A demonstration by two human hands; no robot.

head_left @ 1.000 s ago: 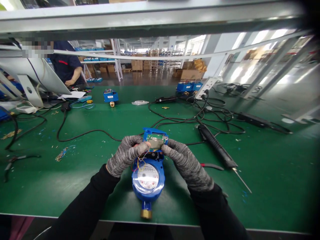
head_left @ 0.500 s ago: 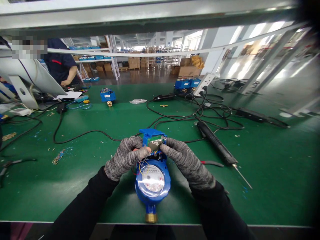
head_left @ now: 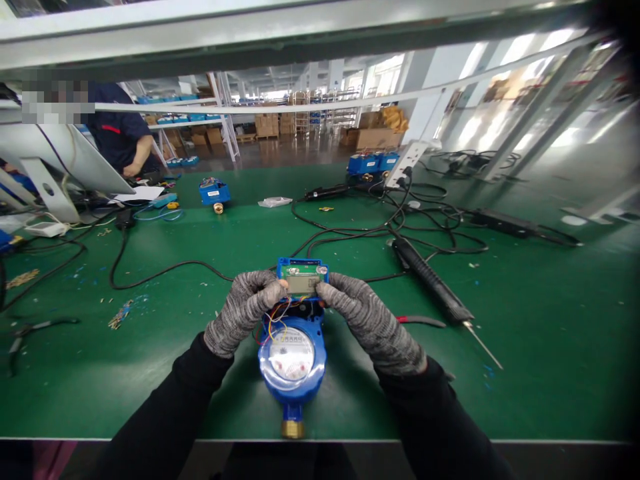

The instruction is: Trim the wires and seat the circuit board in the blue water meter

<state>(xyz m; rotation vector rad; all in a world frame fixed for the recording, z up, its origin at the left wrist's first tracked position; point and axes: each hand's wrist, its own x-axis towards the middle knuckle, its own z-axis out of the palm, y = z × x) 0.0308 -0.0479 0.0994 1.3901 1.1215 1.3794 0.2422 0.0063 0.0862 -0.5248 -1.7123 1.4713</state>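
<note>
A blue water meter (head_left: 293, 360) with a round clear dial and a brass end lies on the green bench in front of me. At its far end is a circuit board (head_left: 303, 284) with a small grey display, set in a blue housing. My left hand (head_left: 250, 303), in a grey knitted glove, grips the left edge of the board and housing, thumb on the front. My right hand (head_left: 367, 320), gloved alike, pinches the right edge near the display. Thin coloured wires (head_left: 277, 320) run between the housing and the meter. The fingers behind the housing are hidden.
A black electric screwdriver (head_left: 433, 280) lies to the right, beside a red-handled tool (head_left: 420, 321). Cables cross the bench to a power strip (head_left: 407, 163). Other blue meter units (head_left: 215, 192) stand farther back. At the left are pliers (head_left: 30, 327), a monitor (head_left: 65, 147) and a person (head_left: 123, 130).
The board and housing have turned so that the display faces me squarely. The meter sits slightly farther left in view, and both hands have shifted a little with it.
</note>
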